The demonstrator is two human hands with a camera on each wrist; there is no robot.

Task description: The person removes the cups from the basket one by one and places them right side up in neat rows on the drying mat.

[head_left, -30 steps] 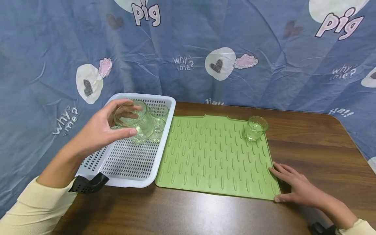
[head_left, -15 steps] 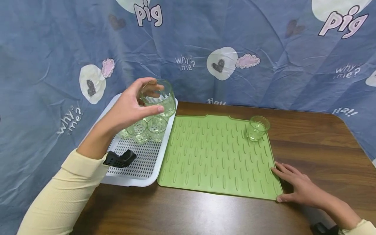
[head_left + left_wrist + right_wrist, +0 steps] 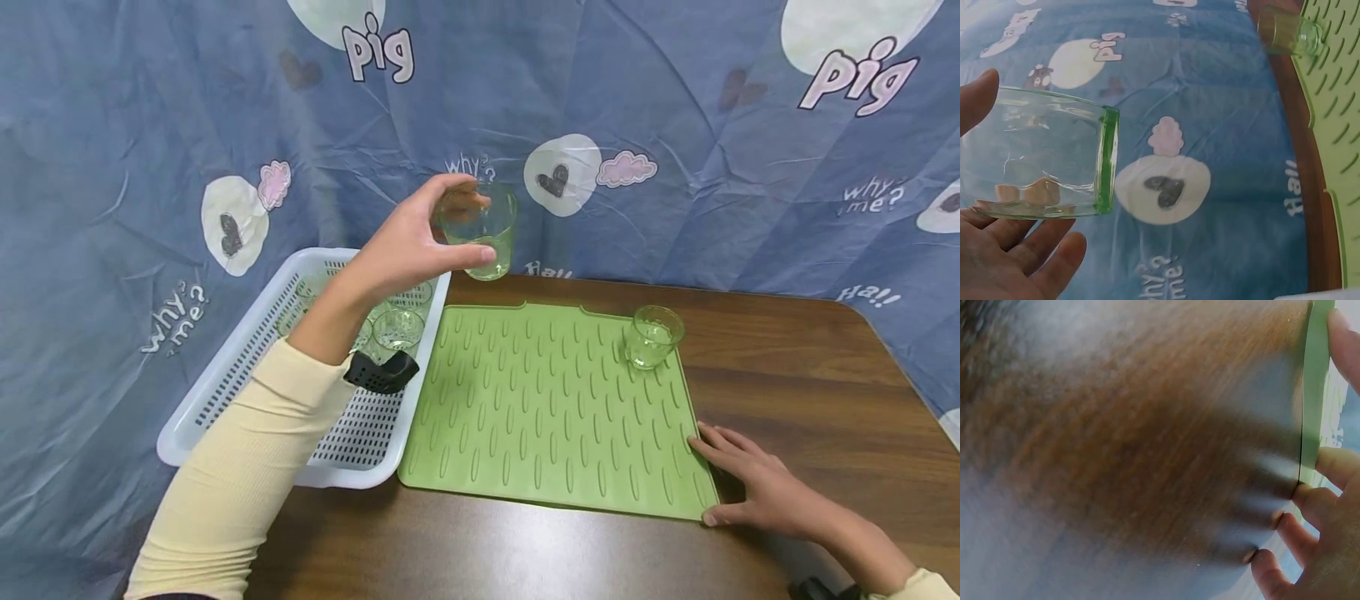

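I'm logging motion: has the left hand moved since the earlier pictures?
Yes: in the head view, the left hand has gone right and higher against the basket, its glass now past the basket's right rim.

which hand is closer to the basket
Left. The left hand is raised near the far right corner of the basket, holding a glass; the right hand touches the right edge of the green mat, with the mat between it and the basket.
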